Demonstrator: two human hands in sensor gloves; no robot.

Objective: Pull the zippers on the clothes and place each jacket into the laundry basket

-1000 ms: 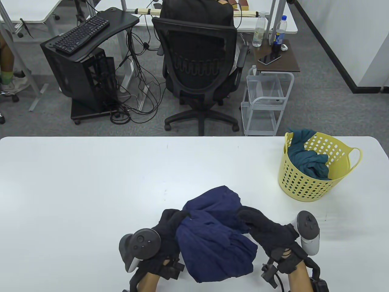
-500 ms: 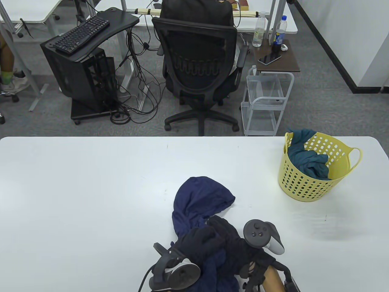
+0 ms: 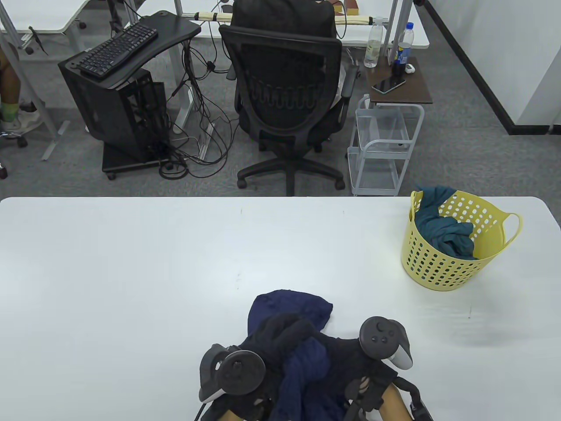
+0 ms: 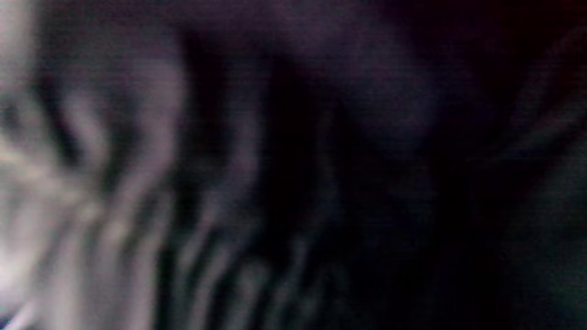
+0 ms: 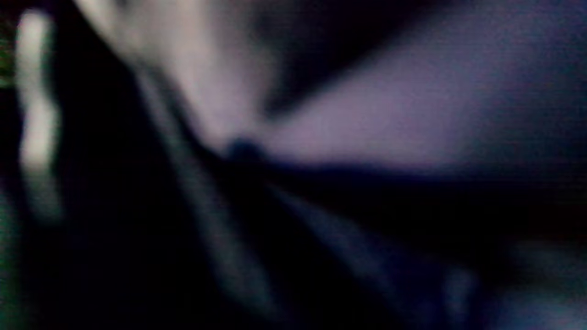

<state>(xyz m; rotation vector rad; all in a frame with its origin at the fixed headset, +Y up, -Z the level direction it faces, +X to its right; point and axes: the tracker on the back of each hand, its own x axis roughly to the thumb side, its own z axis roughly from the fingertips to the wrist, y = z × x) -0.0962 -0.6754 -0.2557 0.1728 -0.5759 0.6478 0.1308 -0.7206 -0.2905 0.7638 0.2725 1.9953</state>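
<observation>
A navy jacket [image 3: 289, 307] lies bunched at the near edge of the white table [image 3: 131, 263]. My left hand [image 3: 282, 333] curls over the top of the bundle and grips the fabric. My right hand [image 3: 342, 357] presses in from the right side, its fingers buried in the folds. The yellow laundry basket [image 3: 429, 267] stands at the table's far right, well away from both hands, with a teal garment [image 3: 442, 230] inside. Both wrist views are blurred; the right wrist view shows only close-up bluish cloth [image 5: 390, 128].
Beyond the table's far edge stand a black office chair [image 3: 285, 87], a white wire cart [image 3: 385, 144] and a computer stand with a keyboard [image 3: 116, 46]. The basket's handle [image 3: 515, 226] sticks out to the right.
The hands have gathered the jacket together and drawn it toward the near edge. The hood has pulled back and bunched up. The left tracker now faces up.
</observation>
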